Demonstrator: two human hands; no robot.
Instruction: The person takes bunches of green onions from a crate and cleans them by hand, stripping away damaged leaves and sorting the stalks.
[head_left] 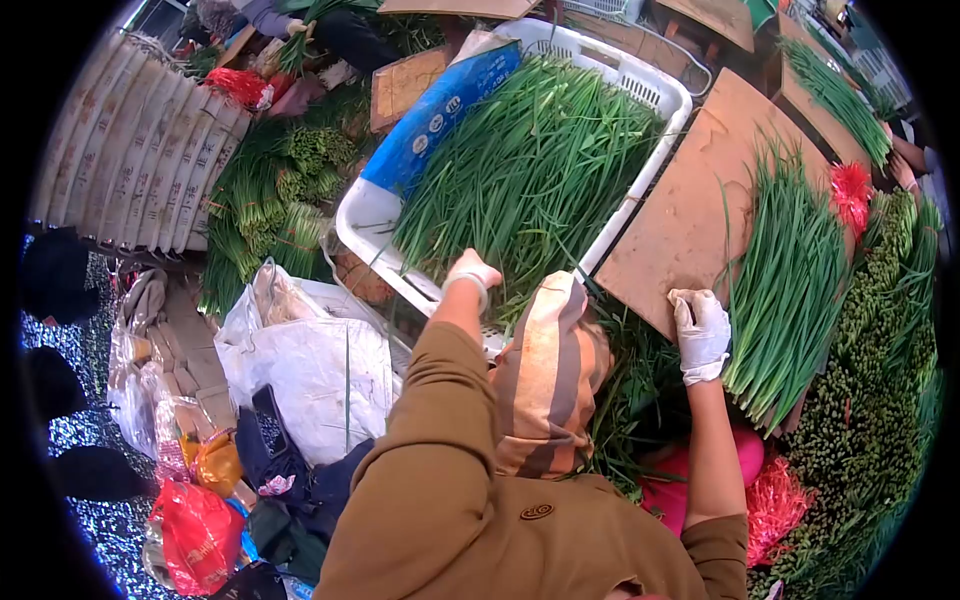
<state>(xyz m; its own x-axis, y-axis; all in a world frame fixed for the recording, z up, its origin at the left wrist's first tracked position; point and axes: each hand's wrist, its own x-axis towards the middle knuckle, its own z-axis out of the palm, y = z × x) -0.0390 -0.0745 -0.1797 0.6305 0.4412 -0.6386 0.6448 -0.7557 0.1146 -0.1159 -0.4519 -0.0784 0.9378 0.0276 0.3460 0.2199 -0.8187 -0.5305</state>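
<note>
A white plastic basket [655,185] holds a heap of long green stalks [530,150], with a blue printed sheet [440,120] along its left side. My left hand [472,272] is at the basket's near end, touching the lower edge of the heap; its fingers are bent, and what they hold, if anything, is hidden. My right hand [702,325], in a whitish glove, rests its curled fingertips at the near edge of a brown board [690,190]. Right of it on the board lies a pile of green stalks [790,285]. A striped cloth [550,375] covers something between my arms.
Bundled stalks [850,420] fill the right side, beside red ties [775,505]. White sacking [320,370] and bags [200,530] lie at the lower left. Stacked white crates [140,150] stand at the upper left. Parts of other people show at the top left and right edge.
</note>
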